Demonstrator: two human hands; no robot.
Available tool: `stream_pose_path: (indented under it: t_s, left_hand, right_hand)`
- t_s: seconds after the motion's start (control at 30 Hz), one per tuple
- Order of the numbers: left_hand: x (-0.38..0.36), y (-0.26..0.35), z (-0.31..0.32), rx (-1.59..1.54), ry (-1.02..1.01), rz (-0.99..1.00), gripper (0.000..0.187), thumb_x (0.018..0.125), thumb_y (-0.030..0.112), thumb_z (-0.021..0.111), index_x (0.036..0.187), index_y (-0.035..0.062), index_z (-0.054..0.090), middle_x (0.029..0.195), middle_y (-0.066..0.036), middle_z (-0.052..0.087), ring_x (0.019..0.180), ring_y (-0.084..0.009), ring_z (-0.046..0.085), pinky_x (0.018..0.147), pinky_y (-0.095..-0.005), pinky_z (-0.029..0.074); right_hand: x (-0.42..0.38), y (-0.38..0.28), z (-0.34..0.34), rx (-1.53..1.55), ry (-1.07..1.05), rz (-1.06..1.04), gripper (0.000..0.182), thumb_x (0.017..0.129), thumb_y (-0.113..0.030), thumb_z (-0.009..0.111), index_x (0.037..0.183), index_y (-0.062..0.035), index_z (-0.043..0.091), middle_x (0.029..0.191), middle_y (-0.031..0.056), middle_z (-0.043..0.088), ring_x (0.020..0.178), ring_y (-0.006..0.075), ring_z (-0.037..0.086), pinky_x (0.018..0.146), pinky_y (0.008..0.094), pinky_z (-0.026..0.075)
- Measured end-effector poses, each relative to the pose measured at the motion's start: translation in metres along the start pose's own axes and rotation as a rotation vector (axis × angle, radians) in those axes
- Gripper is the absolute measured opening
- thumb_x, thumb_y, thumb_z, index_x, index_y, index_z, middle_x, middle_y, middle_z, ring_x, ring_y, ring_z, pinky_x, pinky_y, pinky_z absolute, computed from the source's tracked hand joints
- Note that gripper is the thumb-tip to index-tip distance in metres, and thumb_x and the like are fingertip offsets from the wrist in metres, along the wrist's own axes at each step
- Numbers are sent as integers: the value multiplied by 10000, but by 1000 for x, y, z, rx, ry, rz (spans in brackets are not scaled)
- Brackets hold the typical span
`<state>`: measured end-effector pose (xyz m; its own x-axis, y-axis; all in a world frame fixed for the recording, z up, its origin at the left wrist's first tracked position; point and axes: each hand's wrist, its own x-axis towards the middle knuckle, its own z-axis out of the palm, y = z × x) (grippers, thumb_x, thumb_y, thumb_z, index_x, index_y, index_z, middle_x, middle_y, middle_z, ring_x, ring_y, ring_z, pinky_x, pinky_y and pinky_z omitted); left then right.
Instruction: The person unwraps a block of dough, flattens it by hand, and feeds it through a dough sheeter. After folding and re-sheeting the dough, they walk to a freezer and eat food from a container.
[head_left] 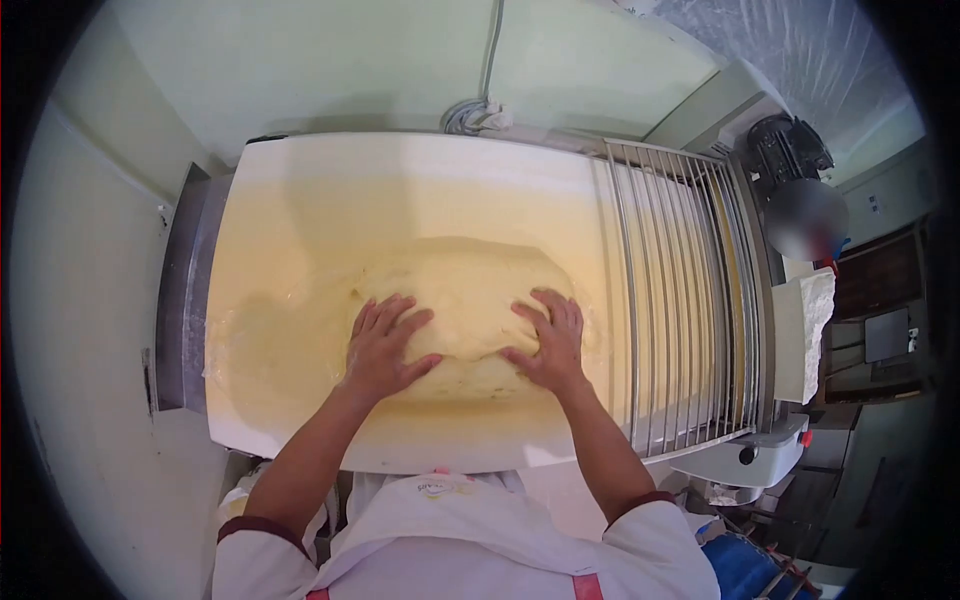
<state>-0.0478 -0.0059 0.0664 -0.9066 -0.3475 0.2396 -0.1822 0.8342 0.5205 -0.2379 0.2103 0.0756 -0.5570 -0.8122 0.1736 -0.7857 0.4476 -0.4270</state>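
A large pale yellow dough mass (470, 290) lies in the middle of the white work surface (500, 160). My left hand (383, 345) is on its left side, fingers spread and curved into the dough, the thumb at a crease along the near part. On the right side, my right hand (548, 340) grips the dough the same way, its thumb pointing inward at that crease. Between the two thumbs the dough bulges over a flatter, rougher near portion (460, 382). The undersides of my fingers are partly hidden by the dough.
A metal bar grille (675, 300) covers the right end of the surface, with a black motor (788, 150) beyond it. A metal side plate (185, 290) borders the left. A coiled cable (463, 117) sits against the back wall. My apron (440, 530) is at the near edge.
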Motion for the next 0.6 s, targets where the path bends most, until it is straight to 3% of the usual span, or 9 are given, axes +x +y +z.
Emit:
stream_pose_path:
  t_s: [0.27, 0.4, 0.5, 0.6]
  left_hand:
    - [-8, 3, -5, -83, 50, 24, 576, 741, 417, 755, 1243, 184, 594, 1311, -100, 523, 1282, -304, 440, 1113, -504, 272]
    - [-1, 18, -17, -130, 47, -36, 569, 792, 387, 715, 1302, 199, 549, 1336, -100, 512, 1298, -304, 428, 1130, -500, 246]
    - [26, 37, -11, -23, -24, 86, 581, 850, 420, 637, 1376, 225, 485, 1424, -99, 445, 1353, -306, 368, 1152, -507, 186]
    - [32, 33, 2, 176, -97, 63, 610, 874, 457, 576, 1426, 241, 431, 1514, -97, 339, 1413, -326, 269, 1160, -523, 126]
  right_hand:
    - [-6, 0, -1, 26, 64, -81, 676, 703, -517, 758, 1253, -165, 585, 1353, 137, 450, 1293, 351, 381, 1085, 569, 218]
    - [-9, 1, -5, 90, 25, -60, 822, 708, -578, 732, 1383, -187, 474, 1449, 162, 373, 1373, 373, 297, 1109, 589, 174]
    - [-5, -8, -4, -35, 53, -59, 845, 717, -574, 724, 1424, -217, 429, 1492, 178, 326, 1403, 382, 254, 1120, 597, 136]
    - [-1, -7, -8, -95, -7, 11, 855, 705, -577, 725, 1429, -231, 427, 1504, 191, 303, 1406, 396, 236, 1115, 613, 123]
